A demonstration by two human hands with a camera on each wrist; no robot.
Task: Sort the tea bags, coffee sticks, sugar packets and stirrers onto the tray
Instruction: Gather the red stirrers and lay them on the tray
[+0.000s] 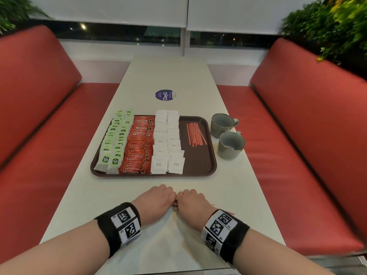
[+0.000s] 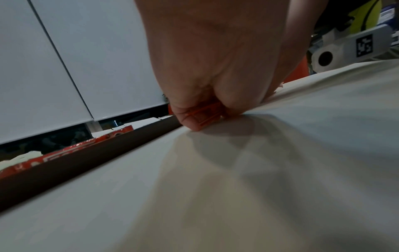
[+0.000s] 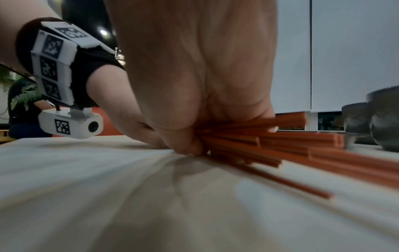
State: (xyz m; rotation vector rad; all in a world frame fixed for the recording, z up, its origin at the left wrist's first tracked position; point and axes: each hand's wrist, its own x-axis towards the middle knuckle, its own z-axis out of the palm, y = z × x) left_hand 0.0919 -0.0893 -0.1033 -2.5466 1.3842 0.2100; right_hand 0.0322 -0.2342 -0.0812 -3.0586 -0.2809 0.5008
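Both hands rest on the white table [image 1: 162, 245] just in front of the brown tray [image 1: 196, 161]. My left hand [image 1: 158, 197] and right hand [image 1: 191, 201] sit knuckle to knuckle, each curled round one loose bundle of red stirrers [image 3: 270, 141]. The left wrist view shows the bundle's ends [image 2: 205, 116] under the curled fingers. On the tray lie rows of green tea bags [image 1: 116, 139], red coffee sticks [image 1: 139, 143], white sugar packets [image 1: 167, 139] and a pile of red stirrers [image 1: 195, 134] at the right.
Two grey cups [image 1: 222, 124] [image 1: 231, 144] stand on the table right of the tray. A purple round sticker [image 1: 165, 95] lies behind the tray. Red benches [image 1: 39, 96] [image 1: 307, 126] flank the table. Bare tray floor shows around the stirrer pile.
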